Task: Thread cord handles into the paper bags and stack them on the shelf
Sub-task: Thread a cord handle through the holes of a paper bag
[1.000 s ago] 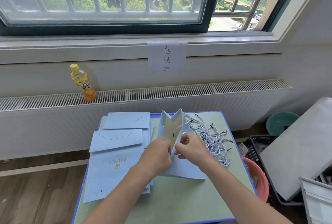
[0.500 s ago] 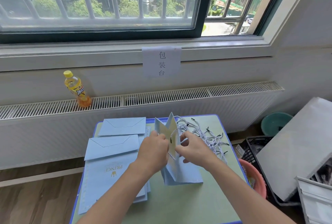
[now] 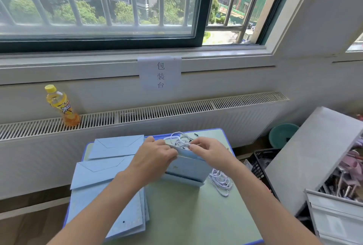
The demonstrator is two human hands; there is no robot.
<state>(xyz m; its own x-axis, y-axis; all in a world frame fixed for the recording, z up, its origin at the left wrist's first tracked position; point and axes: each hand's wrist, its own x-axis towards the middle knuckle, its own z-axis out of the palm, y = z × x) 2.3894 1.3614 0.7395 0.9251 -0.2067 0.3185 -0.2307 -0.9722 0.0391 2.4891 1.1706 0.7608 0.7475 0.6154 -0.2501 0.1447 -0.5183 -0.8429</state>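
Note:
A light blue paper bag (image 3: 188, 168) stands upright in the middle of the green table (image 3: 192, 217). My left hand (image 3: 155, 156) grips its top edge on the left side. My right hand (image 3: 208, 151) pinches the top edge on the right, where a white twisted cord (image 3: 179, 139) loops above the rim. A pile of loose cords (image 3: 221, 182) lies on the table just right of the bag, partly hidden behind it and my right wrist. Flat blue bags (image 3: 106, 185) lie stacked on the table's left half.
A yellow drink bottle (image 3: 62, 105) stands on the radiator ledge at the left. To the right of the table are a black crate (image 3: 263, 164), a teal basin (image 3: 282, 134) and a grey shelf unit (image 3: 314, 158) with a white drawer box (image 3: 337, 215).
The bag has turned from edge-on to broadside and stands upright. Both hands have moved up to its top rim. The camera has tilted and moved closer.

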